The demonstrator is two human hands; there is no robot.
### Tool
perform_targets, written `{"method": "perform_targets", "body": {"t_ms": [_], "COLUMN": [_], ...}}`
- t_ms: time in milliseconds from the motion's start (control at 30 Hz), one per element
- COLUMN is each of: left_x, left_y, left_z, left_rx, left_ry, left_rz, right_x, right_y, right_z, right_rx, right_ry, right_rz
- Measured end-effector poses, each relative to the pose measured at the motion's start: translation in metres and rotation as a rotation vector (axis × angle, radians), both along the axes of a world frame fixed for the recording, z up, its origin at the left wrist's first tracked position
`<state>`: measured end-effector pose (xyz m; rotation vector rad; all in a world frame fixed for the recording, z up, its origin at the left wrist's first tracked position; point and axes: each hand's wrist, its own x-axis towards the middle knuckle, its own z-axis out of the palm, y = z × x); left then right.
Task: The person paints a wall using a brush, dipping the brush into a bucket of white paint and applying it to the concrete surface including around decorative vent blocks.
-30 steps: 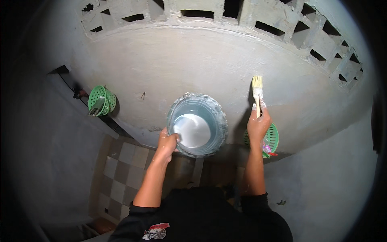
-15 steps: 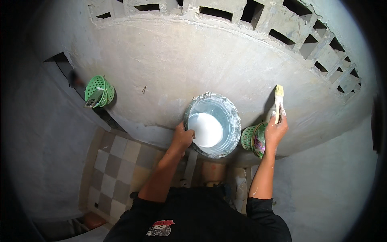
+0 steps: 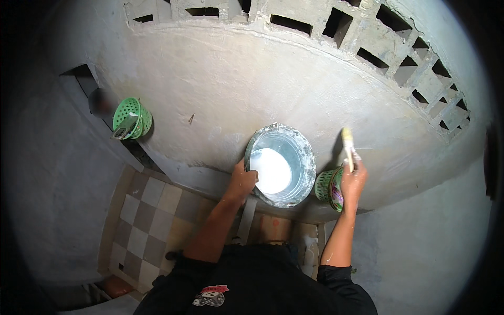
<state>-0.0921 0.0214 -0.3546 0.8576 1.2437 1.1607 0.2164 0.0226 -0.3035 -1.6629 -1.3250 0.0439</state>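
A grey bucket point(image 3: 303, 157) with a paint-smeared rim is tilted in front of me, and white liquid point(image 3: 271, 172) that looks like paint lies inside it. My left hand point(image 3: 243, 181) is closed on the bucket's left rim. In my right hand point(image 3: 354, 181) is a paintbrush point(image 3: 347, 139), bristles up, held by its pale handle near the wall. The bristles are yellowish and apart from the bucket. Below the brush, a green perforated basket point(image 3: 324, 185) is partly hidden behind my right hand, with something pink and purple in it.
A plastered wall point(image 3: 210, 84) stands ahead, topped by openwork blocks point(image 3: 302, 16). Another green basket point(image 3: 143, 113), with a grey flat tool point(image 3: 126, 127) in it, is on the left. Small twig-like bits point(image 3: 191, 118) stick from the wall. Checkered tiles point(image 3: 152, 210) cover the floor below left.
The paintbrush and my right hand have moved down and to the left, nearer the bucket. My left hand still grips the bucket, which has shifted only slightly in the picture.
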Motion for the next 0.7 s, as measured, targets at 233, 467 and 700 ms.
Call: {"method": "perform_targets", "body": {"t_ms": [233,467,700], "left_x": [-0.008,-0.009,-0.01], "left_y": [0.013,-0.016,-0.024], "left_z": [-0.032,0.024,0.024], "left_rx": [0.104,-0.115,-0.146], "left_ry": [0.112,0.153,0.185], "left_rz": [-0.019,0.063,0.138], "right_x": [-0.016,0.02,0.07], "right_y": [0.023,0.018,0.013], "right_z": [-0.062,-0.091,-0.021], "right_rx": [-0.037,-0.129,0.248], "right_ry": [-0.066,-0.097,0.189], "right_rz": [-0.029,0.105,-0.075]}}
